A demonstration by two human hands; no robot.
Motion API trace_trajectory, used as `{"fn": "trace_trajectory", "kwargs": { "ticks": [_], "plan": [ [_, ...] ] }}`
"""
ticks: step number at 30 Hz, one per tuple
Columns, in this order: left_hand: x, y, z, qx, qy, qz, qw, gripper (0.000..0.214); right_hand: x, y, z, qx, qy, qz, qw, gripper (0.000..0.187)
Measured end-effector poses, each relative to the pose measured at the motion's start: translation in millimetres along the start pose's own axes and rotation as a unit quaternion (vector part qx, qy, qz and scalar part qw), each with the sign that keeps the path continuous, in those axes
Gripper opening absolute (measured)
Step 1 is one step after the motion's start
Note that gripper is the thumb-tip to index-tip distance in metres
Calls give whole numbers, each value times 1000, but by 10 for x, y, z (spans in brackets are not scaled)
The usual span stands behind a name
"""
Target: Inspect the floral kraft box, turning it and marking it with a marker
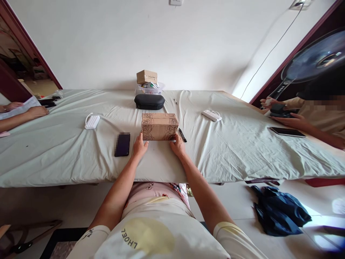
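A brown cardboard box [160, 126] printed with rose outlines stands on the cloth-covered table [67, 154] straight ahead of me. My left hand [139, 145] rests against its lower left corner, fingers curled at the box's edge. My right hand [177, 144] touches its lower right corner the same way. Both hands hold the box between them. A black pen [182, 135] lies just right of the box, beside my right hand. A dark phone [122, 144] lies face up to the left of my left hand.
Behind the box sit a black oval case [149, 101], a clear tub [157, 88] and a small cardboard box [147, 76]. White chargers [92, 121] [211, 115] lie on either side. Other people's arms [18, 117] [307, 126] rest at both table ends. A phone [287, 132], a fan [315, 59], a dark cloth [280, 212] on the floor.
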State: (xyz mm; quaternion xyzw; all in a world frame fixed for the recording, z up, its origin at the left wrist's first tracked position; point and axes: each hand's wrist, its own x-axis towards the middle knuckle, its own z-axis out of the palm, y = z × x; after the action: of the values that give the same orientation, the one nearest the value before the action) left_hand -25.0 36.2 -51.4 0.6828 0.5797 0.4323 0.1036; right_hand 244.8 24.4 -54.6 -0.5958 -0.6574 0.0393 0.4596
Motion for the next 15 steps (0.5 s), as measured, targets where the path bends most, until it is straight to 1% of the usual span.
{"fn": "trace_trajectory", "kwargs": {
  "ticks": [2,4,7,10,12,13,15],
  "plan": [
    [4,-11,-2,-10,7,4,1000,64,3,-18,-7,9,7,9,1000,58],
    [5,5,-21,-19,27,7,999,59,10,-55,-30,22,21,12,999,51],
    [-2,86,-86,-41,93,24,995,48,25,-151,-105,64,75,-5,995,44],
    [-18,207,-177,-82,175,72,978,42,29,-280,-204,139,146,-32,979,39],
    [-30,277,-231,-100,215,104,966,41,18,-364,-264,177,175,-46,967,33],
    [-36,302,-252,-104,223,119,962,40,10,-401,-290,187,181,-50,964,31],
    [-43,330,-278,-106,216,142,960,40,-4,-456,-332,190,180,-55,964,29]
  ]
}}
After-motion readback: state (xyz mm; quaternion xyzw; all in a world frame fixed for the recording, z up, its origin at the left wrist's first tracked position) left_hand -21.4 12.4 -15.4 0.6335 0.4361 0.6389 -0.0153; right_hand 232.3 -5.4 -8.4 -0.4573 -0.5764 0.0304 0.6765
